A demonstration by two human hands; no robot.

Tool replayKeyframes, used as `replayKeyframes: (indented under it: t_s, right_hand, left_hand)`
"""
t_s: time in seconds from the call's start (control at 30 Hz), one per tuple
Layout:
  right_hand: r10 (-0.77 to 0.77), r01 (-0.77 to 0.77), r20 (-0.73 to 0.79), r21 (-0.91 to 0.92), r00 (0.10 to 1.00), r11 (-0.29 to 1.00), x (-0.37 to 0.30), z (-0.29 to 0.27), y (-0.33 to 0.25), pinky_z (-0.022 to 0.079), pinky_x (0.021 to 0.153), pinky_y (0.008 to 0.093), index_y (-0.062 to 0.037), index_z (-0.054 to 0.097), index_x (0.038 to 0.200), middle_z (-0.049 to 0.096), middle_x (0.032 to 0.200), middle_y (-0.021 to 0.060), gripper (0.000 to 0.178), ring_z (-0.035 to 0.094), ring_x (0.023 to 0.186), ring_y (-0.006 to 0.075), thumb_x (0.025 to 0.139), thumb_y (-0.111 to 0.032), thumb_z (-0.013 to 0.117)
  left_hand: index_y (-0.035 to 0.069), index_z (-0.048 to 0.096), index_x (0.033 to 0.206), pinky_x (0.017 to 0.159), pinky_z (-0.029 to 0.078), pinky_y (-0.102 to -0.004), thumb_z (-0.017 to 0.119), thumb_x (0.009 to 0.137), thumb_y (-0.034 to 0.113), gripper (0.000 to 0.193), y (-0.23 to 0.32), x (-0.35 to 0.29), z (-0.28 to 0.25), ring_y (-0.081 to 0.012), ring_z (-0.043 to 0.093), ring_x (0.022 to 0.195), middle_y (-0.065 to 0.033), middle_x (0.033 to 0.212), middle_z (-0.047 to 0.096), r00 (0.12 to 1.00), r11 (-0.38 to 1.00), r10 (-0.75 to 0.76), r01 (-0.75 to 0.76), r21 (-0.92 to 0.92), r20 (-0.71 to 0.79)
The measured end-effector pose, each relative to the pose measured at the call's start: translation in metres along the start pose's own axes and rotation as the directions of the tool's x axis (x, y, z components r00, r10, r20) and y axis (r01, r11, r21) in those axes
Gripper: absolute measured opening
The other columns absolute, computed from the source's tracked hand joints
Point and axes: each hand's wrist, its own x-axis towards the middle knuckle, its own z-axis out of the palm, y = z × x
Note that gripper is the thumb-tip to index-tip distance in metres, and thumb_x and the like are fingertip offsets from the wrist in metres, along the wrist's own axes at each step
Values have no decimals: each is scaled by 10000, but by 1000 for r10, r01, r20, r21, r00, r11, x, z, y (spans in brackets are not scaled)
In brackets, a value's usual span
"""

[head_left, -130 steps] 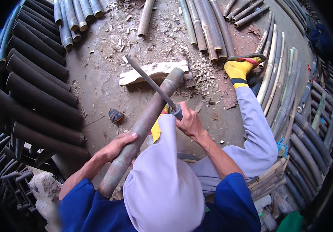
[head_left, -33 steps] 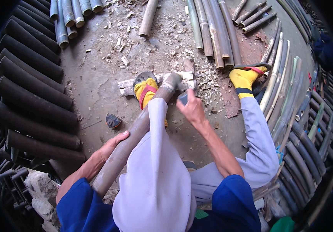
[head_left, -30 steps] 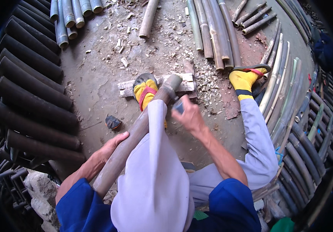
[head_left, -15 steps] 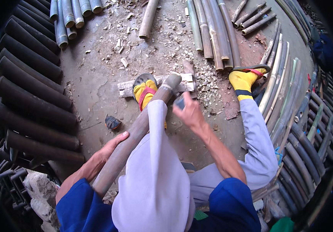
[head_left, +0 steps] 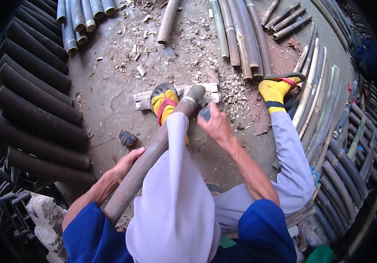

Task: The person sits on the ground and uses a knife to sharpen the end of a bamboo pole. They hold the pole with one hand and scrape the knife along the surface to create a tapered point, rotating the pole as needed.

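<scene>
A bamboo pole (head_left: 146, 160) slants across my leg, its far end resting by a pale notched wooden block (head_left: 212, 95). My left hand (head_left: 126, 165) is closed around the pole's near part, thumb along its side and fingers mostly hidden beneath. Just right of the pole's far end, my right hand (head_left: 218, 127) is closed on a dark grey tool (head_left: 205, 113). Only a small part of that tool shows, blurred, so its kind is unclear. My left foot in a yellow sock and sandal (head_left: 164, 104) stands against the pole, beside the block.
Dark bamboo poles (head_left: 44, 140) are stacked at left. More poles (head_left: 241, 39) lie ahead, and others (head_left: 315, 92) fill the right side near my other foot (head_left: 276, 93). Wood chips (head_left: 236, 94) litter the floor. A small dark object (head_left: 127, 138) lies near my left hand.
The pole has turned a little under my left hand, bringing a greenish patch into view. My right hand with the tool has shifted slightly right.
</scene>
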Motion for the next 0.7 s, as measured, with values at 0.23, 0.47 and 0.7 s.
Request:
replayKeyframes:
  t_s: [0.23, 0.47, 0.7]
  right_hand:
    - [76, -76, 2, 120, 997, 990, 4, 0, 5, 578, 475, 380, -21, 418, 907, 622, 678, 217, 299, 662, 585, 298, 864, -244, 612]
    - [190, -195, 78, 70, 979, 978, 7, 6, 21, 584, 536, 419, -23, 418, 907, 621, 672, 217, 331, 663, 606, 338, 861, -285, 616]
    - [-14, 14, -9, 33, 1000, 999, -2, 3, 9, 564, 518, 439, -18, 425, 925, 620, 661, 198, 320, 657, 589, 343, 839, -254, 623]
  left_hand:
    - [-1, 545, 1167, 656, 524, -349, 598, 797, 579, 690, -4, -13, 9, -190, 626, 798, -157, 962, 630, 999, 998, 35, -34, 54, -23]
    - [30, 555, 1135, 652, 510, -304, 599, 816, 549, 611, 11, -28, 19, -156, 616, 781, -114, 901, 617, 991, 997, -72, 75, 23, -112]
    - [65, 574, 1101, 605, 485, -310, 577, 843, 528, 530, 14, -12, 16, -153, 588, 709, -83, 881, 616, 998, 997, 40, -38, 62, -41]
